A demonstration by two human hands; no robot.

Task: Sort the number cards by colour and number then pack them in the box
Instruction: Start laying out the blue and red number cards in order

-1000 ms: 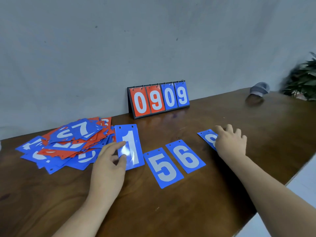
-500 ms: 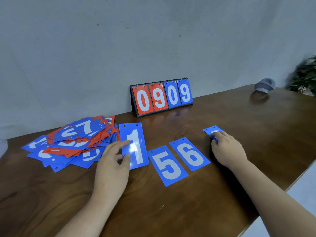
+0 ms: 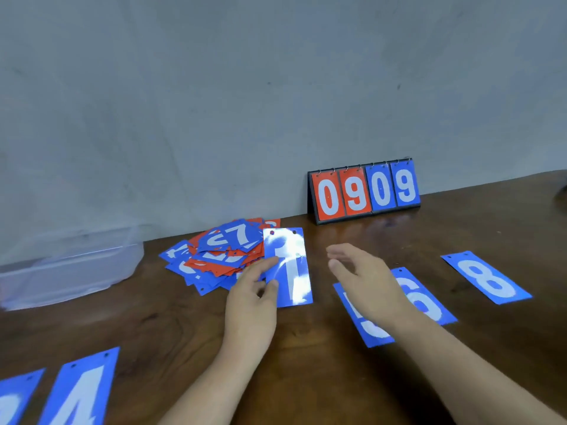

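Observation:
My left hand (image 3: 251, 305) pinches the left edge of a blue card 1 (image 3: 290, 266), which lies beside a mixed pile of red and blue number cards (image 3: 221, 253). With fingers straight and holding nothing, my right hand (image 3: 365, 280) hovers above the blue 5 card (image 3: 368, 329) and partly hides the blue 6 card (image 3: 426, 299). A blue 8 card (image 3: 487, 277) lies flat further right. A blue 4 card (image 3: 79, 391) and another blue card (image 3: 15, 400) sit at the lower left. A clear plastic box (image 3: 67, 265) stands at the far left.
A flip scoreboard (image 3: 365, 191) reading 0909 stands against the grey wall at the back of the brown wooden table (image 3: 306, 357). Its right end is partly cut off by the frame.
My right hand let go of the 8 card and moved left over the 5 and 6. The view swung left, bringing the plastic box and the 4 card into sight. My left hand stays on card 1.

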